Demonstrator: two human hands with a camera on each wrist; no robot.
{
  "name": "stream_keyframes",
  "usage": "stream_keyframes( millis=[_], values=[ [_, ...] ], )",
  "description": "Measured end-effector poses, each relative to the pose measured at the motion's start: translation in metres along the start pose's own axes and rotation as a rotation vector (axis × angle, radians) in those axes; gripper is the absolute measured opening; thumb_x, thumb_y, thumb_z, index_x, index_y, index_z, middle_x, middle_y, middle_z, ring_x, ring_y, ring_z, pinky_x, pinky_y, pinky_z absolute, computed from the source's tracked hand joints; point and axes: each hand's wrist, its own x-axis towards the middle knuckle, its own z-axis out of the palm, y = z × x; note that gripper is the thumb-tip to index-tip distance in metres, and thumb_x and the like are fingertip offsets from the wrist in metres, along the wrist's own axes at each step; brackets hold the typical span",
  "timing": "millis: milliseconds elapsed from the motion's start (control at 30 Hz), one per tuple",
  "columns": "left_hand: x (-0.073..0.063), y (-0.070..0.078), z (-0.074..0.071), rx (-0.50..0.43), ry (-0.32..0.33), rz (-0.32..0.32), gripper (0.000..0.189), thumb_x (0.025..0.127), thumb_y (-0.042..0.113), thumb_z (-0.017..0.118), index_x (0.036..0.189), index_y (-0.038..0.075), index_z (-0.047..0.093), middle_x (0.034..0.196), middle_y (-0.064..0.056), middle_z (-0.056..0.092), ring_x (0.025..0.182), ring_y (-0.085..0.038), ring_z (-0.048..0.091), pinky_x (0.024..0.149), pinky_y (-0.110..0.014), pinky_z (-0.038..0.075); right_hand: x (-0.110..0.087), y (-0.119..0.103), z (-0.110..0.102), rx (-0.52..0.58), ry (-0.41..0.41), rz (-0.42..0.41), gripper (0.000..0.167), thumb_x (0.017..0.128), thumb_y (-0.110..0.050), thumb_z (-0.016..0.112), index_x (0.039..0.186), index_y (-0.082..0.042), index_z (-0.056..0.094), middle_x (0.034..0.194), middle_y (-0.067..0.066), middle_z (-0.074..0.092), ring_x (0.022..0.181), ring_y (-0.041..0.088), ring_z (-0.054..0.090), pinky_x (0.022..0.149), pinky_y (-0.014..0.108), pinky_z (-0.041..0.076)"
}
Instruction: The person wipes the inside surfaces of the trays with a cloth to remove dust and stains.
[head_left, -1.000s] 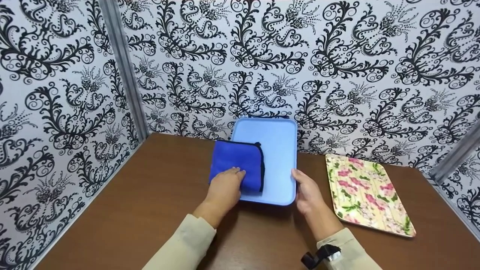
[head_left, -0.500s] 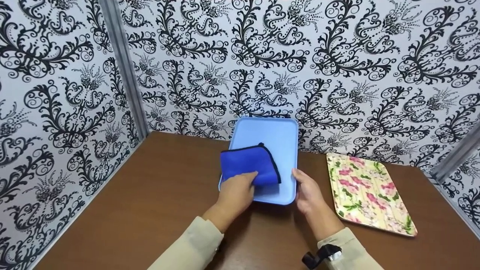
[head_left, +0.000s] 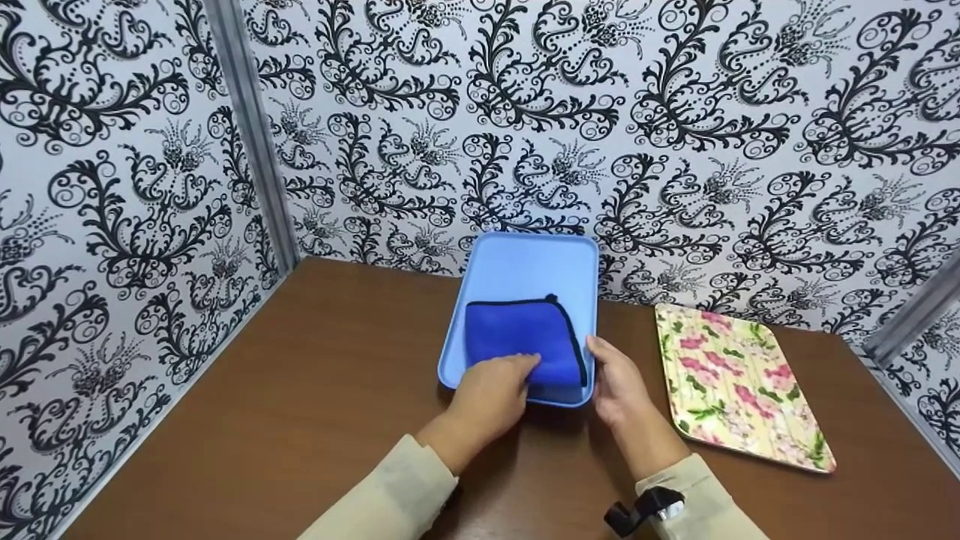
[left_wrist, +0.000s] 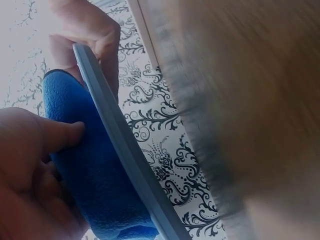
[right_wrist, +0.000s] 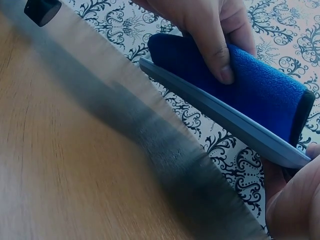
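A light blue tray (head_left: 525,266) is held up off the table, tilted, its inner face toward the head camera. My right hand (head_left: 621,386) grips its right edge, thumb on the rim and fingers behind. Against the lower part of the tray lies a folded blue cloth (head_left: 517,330) with black edging. My left hand (head_left: 491,397) pinches this cloth, thumb on top, as the left wrist view also shows. In the right wrist view the cloth (right_wrist: 265,90) has a fuzzy surface and sits along the face of the tray (right_wrist: 220,117).
A floral tray (head_left: 739,390) in yellow, pink and green lies to the right on the brown wooden table (head_left: 300,405). Patterned black-and-white walls (head_left: 390,150) close off the back and sides. A black strap (head_left: 645,510) hangs at the right wrist.
My left hand has moved right with the blue cloth, from overhanging the tray's left edge to lying across its lower part. The right hand keeps holding the tray in nearly the same place.
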Motion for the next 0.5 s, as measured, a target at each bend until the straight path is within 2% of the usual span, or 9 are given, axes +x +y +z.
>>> stream_keyframes(
  millis=[167,300,500],
  values=[
    [-0.0017,0.0036,-0.0009,0.036,-0.013,0.116,0.039,0.097,0.002,0.063,0.132,0.015,0.073,0.131,-0.005,0.074,0.125,-0.019,0.069,0.108,-0.035,0.055,0.0003,-0.0013,-0.0015,-0.005,-0.024,0.004,0.021,0.111,-0.023,0.046,0.104,-0.018,0.066,0.089,-0.005,0.072,0.080,0.013,0.070,0.075,0.028,0.060],
    [-0.0022,0.0021,-0.0019,0.108,-0.032,0.214,0.041,0.097,-0.001,0.061,0.130,0.021,0.075,0.134,-0.003,0.072,0.129,-0.019,0.067,0.111,-0.035,0.053,0.0007,-0.0012,-0.0017,0.016,-0.022,-0.005,0.026,0.111,-0.022,0.045,0.101,-0.019,0.069,0.090,-0.004,0.073,0.082,0.014,0.070,0.077,0.029,0.060],
    [-0.0019,-0.0036,-0.0026,0.217,-0.047,0.274,0.037,0.103,0.007,0.057,0.128,0.026,0.076,0.135,-0.001,0.072,0.130,-0.019,0.066,0.112,-0.037,0.052,-0.0006,-0.0002,-0.0018,0.004,-0.014,-0.005,0.027,0.111,-0.023,0.045,0.099,-0.021,0.070,0.089,-0.004,0.073,0.082,0.014,0.070,0.077,0.030,0.059]
  ],
)
